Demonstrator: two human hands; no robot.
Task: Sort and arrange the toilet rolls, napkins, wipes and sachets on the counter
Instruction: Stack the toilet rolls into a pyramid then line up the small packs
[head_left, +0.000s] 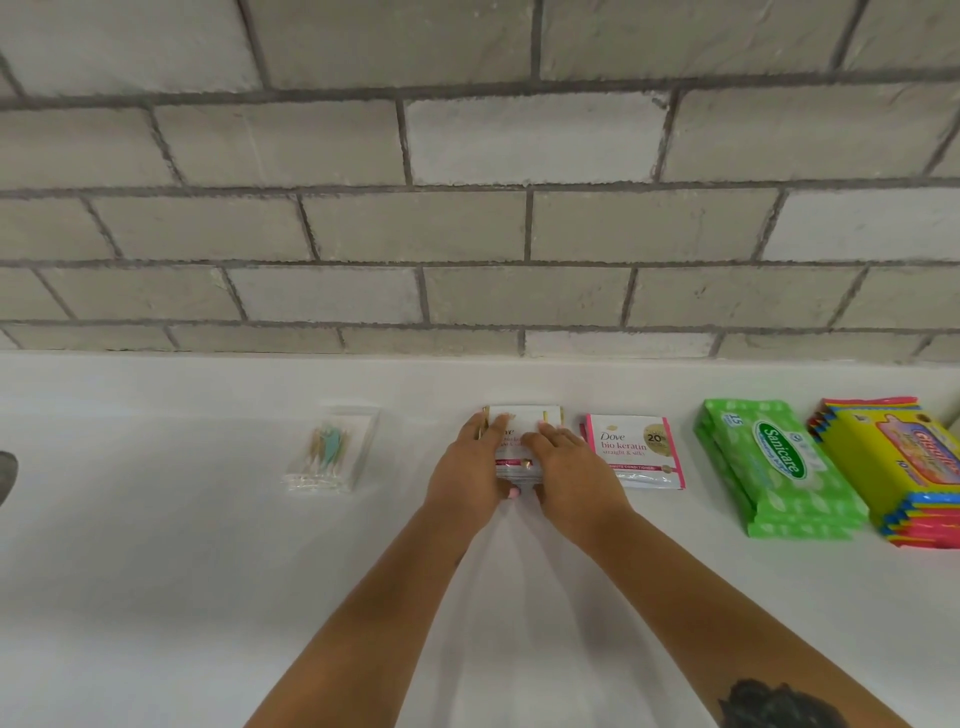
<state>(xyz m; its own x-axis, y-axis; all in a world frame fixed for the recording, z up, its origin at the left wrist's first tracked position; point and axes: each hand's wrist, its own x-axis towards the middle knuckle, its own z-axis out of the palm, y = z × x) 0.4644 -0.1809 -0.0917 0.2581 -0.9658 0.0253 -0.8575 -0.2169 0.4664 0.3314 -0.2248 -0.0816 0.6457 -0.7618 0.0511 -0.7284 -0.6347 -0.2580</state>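
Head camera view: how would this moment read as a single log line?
left hand + right hand: pressing flat on sachet stack | second Dove sachet stack: right of it, apart | counter

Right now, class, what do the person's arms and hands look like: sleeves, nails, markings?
Both forearms are bare, with no sleeves in view. The left hand has a pink-painted thumbnail; the right hand shows a pale pink nail too. A dark tattoo marks the right forearm. No rings, watch or bracelets are visible.
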